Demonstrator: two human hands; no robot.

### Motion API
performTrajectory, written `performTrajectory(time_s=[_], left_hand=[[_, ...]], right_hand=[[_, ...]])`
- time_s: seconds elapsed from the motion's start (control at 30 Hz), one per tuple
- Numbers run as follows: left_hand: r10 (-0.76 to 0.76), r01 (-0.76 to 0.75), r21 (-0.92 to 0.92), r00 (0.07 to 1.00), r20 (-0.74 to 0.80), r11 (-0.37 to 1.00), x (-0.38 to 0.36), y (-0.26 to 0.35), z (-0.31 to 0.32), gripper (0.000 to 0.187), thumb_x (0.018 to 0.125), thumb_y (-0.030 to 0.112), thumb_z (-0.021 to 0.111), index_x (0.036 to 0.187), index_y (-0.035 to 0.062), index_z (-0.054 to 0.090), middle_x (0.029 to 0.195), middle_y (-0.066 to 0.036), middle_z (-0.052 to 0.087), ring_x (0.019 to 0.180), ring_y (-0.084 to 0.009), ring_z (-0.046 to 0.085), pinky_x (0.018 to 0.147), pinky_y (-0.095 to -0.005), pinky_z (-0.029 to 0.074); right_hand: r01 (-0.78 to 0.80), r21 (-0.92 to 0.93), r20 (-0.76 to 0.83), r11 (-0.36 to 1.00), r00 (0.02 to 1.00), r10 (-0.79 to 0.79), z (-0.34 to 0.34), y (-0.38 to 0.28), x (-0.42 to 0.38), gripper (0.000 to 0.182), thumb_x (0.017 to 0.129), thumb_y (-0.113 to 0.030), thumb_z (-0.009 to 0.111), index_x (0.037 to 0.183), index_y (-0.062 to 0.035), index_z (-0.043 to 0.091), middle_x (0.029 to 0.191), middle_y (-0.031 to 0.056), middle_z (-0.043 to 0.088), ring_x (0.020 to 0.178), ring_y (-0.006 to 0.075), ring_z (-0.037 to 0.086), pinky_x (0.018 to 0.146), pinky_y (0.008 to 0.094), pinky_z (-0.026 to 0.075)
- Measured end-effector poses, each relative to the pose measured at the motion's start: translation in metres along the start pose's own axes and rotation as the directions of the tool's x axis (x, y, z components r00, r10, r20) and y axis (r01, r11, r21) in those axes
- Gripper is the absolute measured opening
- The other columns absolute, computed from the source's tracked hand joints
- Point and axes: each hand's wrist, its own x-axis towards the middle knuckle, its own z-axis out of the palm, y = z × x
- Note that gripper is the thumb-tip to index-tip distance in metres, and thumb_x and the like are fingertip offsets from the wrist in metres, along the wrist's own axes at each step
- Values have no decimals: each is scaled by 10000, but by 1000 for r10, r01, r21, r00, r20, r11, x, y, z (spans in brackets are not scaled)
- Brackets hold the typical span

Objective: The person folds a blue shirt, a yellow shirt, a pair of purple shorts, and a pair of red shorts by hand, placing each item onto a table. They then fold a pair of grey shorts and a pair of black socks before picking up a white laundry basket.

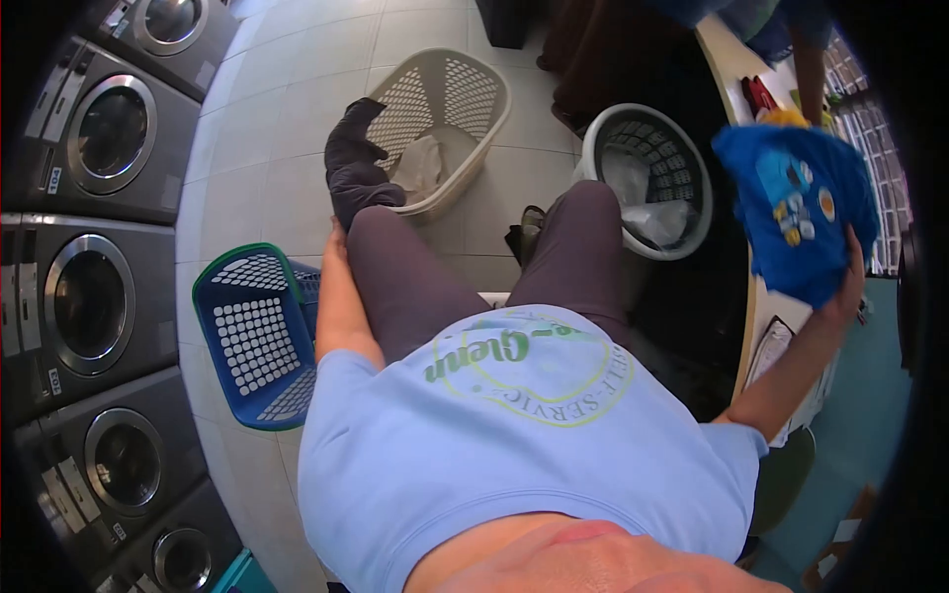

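At the right, my right hand (846,282) grips the lower edge of a blue garment (806,208), bunched into a bundle with a colourful print facing up. The bundle is held over the counter side. My left hand (336,240) is beside my left knee, its fingers partly hidden, at the near end of a dark grey garment (354,158). That garment stretches away from the hand along the rim of a cream laundry basket (494,104). Inside that basket lies a pale cloth (422,168).
A grey-white round basket (590,148) with clear plastic bags (657,219) stands by my right knee. To my left is a blue basket with green rim (247,341). Front-loading machines (91,301) line the left wall. Another person's arm (809,69) reaches over the counter (727,54).
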Motion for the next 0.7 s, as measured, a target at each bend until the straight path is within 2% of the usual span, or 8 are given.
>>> performTrajectory(time_s=[0.13, 0.33, 0.37, 0.47, 0.57, 0.6, 0.67, 0.7], left_hand=[[51, -37, -199, 996, 67, 979, 27, 11, 3, 426, 858, 313, 493, 1175, 31, 530, 1181, -187, 563, 1113, -348, 534, 930, -505, 451], [169, -70, -446, 968, 187, 892, 85, 44, 5, 389, 852, 248, 465, 1144, 3, 542, 1148, -197, 580, 1057, -355, 574, 905, -505, 479], [220, -145, -436, 967, 127, 888, 54, 48, 14, 346, 823, 146, 398, 1056, -50, 563, 1075, -207, 610, 954, -353, 622, 866, -486, 517], [337, -182, -491, 909, 247, 852, 24, 81, 20, 329, 843, 157, 388, 1036, -35, 573, 1089, -194, 609, 1010, -341, 597, 926, -511, 464], [520, -216, -553, 706, 480, 805, -6, 110, 29, 333, 845, 154, 363, 1019, -35, 575, 1085, -202, 606, 1051, -338, 570, 975, -512, 411], [489, -71, -508, 410, 770, 859, -2, 119, 19, 323, 847, 164, 371, 1019, -11, 581, 1069, -193, 614, 1016, -339, 581, 965, -508, 412], [582, -282, -518, 529, 618, 807, -62, 112, 30, 317, 835, 162, 379, 1011, -9, 580, 1071, -196, 611, 1042, -345, 566, 965, -513, 406], [535, -178, -506, 321, 781, 844, -79, 113, 26, 335, 820, 151, 381, 1029, -27, 574, 1075, -200, 607, 1056, -343, 558, 965, -514, 403]], right_hand=[[-237, -59, 41, 970, 970, 240, 2, 11, -40, 458, 914, -228, 508, 1281, 36, 436, 1278, 194, 505, 1108, 295, 554, 971, 438, 443], [-347, 37, -3, 937, 938, 347, -8, 46, -40, 469, 925, -240, 495, 1305, 21, 412, 1267, 186, 522, 1108, 299, 557, 970, 431, 440], [-382, 11, 61, 924, 923, 381, 3, 46, -35, 470, 920, -238, 504, 1298, 27, 417, 1262, 189, 525, 1104, 299, 560, 968, 435, 443], [-371, -79, 157, 925, 912, 379, 21, 45, 2, 455, 897, -201, 543, 1273, 33, 439, 1217, 192, 555, 1046, 287, 598, 920, 419, 488], [-230, -165, 241, 959, 933, 266, 84, 47, 37, 328, 869, -153, 576, 1148, 14, 534, 1052, 156, 635, 903, 246, 653, 799, 368, 555], [-210, -167, 258, 963, 934, 248, 97, 50, 63, 288, 856, -138, 592, 1104, 5, 558, 991, 134, 656, 826, 229, 669, 754, 345, 569], [-186, -180, 343, 966, 908, 240, 119, 54, 119, 252, 832, -114, 619, 1044, 14, 571, 927, 129, 668, 742, 215, 674, 710, 330, 578], [-199, -223, 414, 954, 867, 278, 149, 49, 116, 280, 831, -112, 622, 1063, 29, 557, 932, 140, 667, 753, 219, 674, 728, 335, 576]])
